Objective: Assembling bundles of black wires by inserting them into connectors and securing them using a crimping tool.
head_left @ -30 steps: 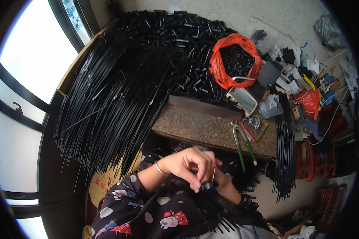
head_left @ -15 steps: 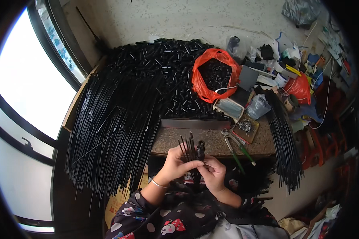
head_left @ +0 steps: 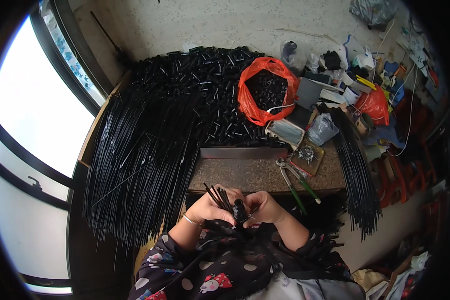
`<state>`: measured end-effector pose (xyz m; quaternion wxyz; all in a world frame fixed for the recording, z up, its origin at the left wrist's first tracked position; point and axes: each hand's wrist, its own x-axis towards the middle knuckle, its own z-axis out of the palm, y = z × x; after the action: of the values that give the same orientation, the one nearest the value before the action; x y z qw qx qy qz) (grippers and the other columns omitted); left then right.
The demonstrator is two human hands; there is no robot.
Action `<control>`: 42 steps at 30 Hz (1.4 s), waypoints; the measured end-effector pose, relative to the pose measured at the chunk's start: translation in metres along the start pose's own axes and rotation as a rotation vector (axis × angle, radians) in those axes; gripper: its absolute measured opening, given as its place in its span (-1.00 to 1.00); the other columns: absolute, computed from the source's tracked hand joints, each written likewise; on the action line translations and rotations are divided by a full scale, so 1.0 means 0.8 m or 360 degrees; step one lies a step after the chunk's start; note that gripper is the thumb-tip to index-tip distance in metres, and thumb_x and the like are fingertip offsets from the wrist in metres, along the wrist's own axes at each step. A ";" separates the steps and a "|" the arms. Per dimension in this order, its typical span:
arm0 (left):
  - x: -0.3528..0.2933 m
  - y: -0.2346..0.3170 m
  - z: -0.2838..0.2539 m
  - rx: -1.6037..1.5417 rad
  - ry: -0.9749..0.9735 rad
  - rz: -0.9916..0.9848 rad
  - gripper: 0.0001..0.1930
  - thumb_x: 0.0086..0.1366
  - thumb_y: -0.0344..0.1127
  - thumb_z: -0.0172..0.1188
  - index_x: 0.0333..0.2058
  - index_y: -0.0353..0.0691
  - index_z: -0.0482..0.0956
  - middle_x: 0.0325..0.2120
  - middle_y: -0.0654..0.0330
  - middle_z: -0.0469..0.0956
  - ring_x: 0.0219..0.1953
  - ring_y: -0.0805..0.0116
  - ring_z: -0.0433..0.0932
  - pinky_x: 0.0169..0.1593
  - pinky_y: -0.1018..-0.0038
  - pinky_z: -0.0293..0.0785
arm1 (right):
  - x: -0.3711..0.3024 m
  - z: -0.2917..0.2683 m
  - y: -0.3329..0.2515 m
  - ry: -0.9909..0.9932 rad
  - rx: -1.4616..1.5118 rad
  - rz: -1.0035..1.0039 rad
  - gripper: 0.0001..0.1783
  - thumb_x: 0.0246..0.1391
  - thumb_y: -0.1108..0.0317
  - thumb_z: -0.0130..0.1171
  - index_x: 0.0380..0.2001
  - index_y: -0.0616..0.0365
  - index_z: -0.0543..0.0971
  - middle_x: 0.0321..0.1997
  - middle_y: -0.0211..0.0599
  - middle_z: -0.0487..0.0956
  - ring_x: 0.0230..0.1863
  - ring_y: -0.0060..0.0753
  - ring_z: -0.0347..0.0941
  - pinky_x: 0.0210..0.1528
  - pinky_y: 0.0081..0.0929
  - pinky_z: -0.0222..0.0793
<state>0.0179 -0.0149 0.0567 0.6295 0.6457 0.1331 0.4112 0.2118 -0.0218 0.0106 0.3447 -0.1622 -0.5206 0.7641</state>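
Note:
My left hand point(head_left: 208, 209) is closed around a bundle of thin black rods point(head_left: 218, 197) that fan up and to the left. A short black tubular fitting point(head_left: 239, 209) stands between my two hands, its round open end facing up. My right hand point(head_left: 266, 208) pinches at the fitting's right side, where a thin silvery piece point(head_left: 251, 216) shows by the fingertips; its exact kind is too small to tell. Both hands are close to my body, just in front of the table edge. The rods' lower ends are hidden.
Long black rods point(head_left: 140, 175) hang over the table's left side; more rods point(head_left: 357, 175) hang at right. Behind a low dark barrier point(head_left: 242, 153) lie heaped black fittings point(head_left: 185, 75) and a red plastic bag point(head_left: 245, 102). Green-handled pincers point(head_left: 297, 182) lie beside a dish of metal pins point(head_left: 306, 154).
Both hands have come lower and nearer to my body. The fitting and the rods moved with them, and the rods now lean more to the left.

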 end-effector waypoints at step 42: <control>-0.036 -0.026 0.001 -0.0278 0.0665 -0.0188 -0.64 -0.09 -0.40 0.37 -0.26 -0.32 0.53 -0.33 0.16 0.50 -0.24 0.34 0.48 -0.12 0.43 0.40 | 0.011 0.051 0.010 0.0842 -0.0770 -0.0486 -0.72 -0.15 0.48 0.29 -0.31 0.35 0.51 -0.38 -0.27 0.58 -0.33 -0.52 0.54 -0.29 -0.61 0.45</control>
<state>0.0077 -0.0315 0.0276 0.6647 0.4806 0.2619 0.5085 0.1778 -0.0453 0.0210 0.5287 -0.3509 -0.5970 0.4907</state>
